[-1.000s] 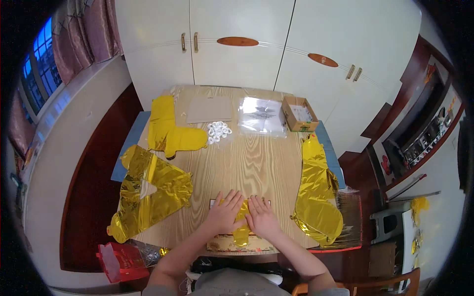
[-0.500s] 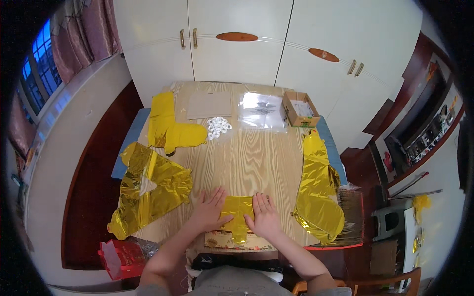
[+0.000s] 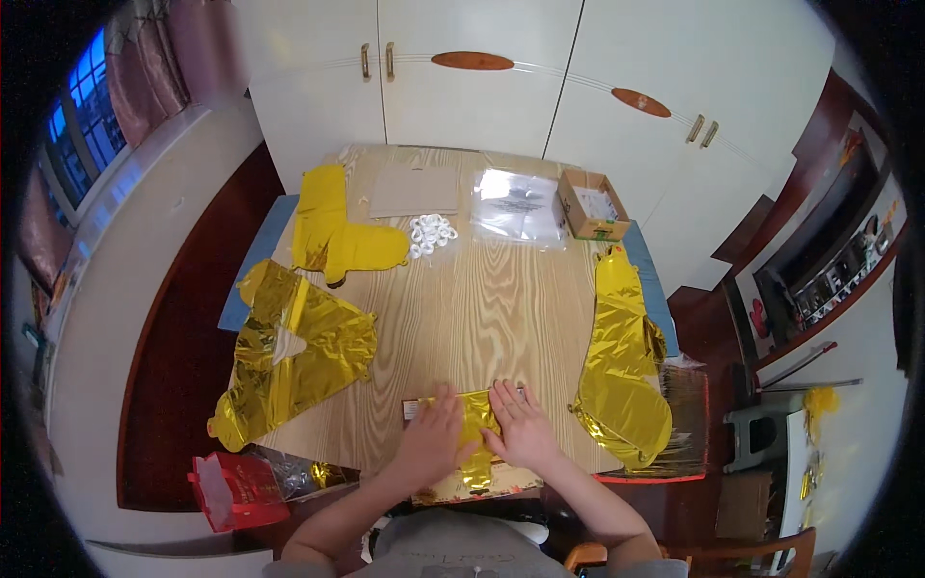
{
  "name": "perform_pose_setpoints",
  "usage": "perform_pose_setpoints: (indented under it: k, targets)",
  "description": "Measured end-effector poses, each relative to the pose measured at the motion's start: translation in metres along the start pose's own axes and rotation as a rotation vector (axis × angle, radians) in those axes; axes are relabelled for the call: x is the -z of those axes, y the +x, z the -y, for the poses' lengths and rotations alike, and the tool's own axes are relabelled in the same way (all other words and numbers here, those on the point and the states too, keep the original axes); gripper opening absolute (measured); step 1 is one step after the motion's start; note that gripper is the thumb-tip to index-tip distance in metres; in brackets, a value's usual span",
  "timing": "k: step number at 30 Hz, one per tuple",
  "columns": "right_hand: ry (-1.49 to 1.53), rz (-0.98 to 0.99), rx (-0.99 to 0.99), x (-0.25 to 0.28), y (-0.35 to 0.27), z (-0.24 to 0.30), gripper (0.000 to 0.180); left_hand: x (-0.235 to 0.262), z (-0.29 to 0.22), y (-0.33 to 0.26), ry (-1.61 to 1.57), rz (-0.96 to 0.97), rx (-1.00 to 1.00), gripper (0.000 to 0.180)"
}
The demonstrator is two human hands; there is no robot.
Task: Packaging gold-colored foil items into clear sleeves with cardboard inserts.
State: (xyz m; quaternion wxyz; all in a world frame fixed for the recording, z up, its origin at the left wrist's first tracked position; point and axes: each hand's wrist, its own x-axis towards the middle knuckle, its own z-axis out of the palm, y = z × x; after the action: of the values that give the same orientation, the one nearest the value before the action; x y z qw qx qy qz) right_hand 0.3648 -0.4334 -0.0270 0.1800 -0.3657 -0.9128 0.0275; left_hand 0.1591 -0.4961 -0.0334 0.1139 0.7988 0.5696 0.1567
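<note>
A folded gold foil balloon (image 3: 477, 424) lies flat near the front edge of the table, on a patterned flat board or box (image 3: 515, 480). My left hand (image 3: 432, 445) rests flat over the balloon's left part, fingers stretched out and pointing away from me. Opposite it, my right hand (image 3: 525, 431) presses flat on the right edge, fingers also extended. Both hands are open and hide the balloon's sides. Farther left lies a large A-shaped gold foil balloon (image 3: 323, 352), with an L-shaped one (image 3: 332, 236) behind it. A J-shaped gold balloon (image 3: 621, 366) lies at the right.
Toward the back of the wooden table (image 3: 482, 308) are white rings (image 3: 431, 234), a grey-brown card (image 3: 414, 193), clear plastic bags (image 3: 520, 210) and a small cardboard box (image 3: 593, 205). A red bag (image 3: 236, 489) stands below the left corner. White cupboards (image 3: 472, 106) border the far side.
My left hand has slid right, onto the folded balloon, and the board's left end now shows beside it. My right hand stays at the right edge. The whole view has shifted slightly.
</note>
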Motion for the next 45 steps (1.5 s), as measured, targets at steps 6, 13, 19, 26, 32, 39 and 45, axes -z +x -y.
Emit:
perform_pose_setpoints:
  k: [6,13,19,26,32,39,45]
  targets:
    - [-0.003,-0.015,0.003,-0.002,-0.004,-0.001,0.06,0.007,-0.014,0.006,0.154,-0.024,-0.116,0.085]
    - [-0.008,-0.091,-0.004,-0.001,-0.006,0.0,0.052,0.008,-0.014,0.005,0.147,0.026,-0.109,0.086]
    - [-0.023,-0.089,-0.011,0.002,-0.006,0.0,0.055,0.021,-0.003,0.004,0.171,0.174,-0.138,0.071]
    - [-0.049,-0.066,-0.02,0.003,-0.004,0.003,0.057,0.027,0.029,0.052,0.091,0.213,-0.296,0.058]
    - [-0.061,-0.094,0.033,0.011,-0.005,0.005,0.053,0.007,0.035,0.049,0.117,0.088,-0.497,0.057]
    - [0.219,0.074,0.12,0.028,-0.013,0.022,0.058,0.015,0.036,0.05,0.028,0.186,-0.467,0.053]
    - [0.264,0.056,0.099,0.018,-0.011,0.021,0.046,0.013,0.039,0.051,0.004,0.232,-0.463,0.053]
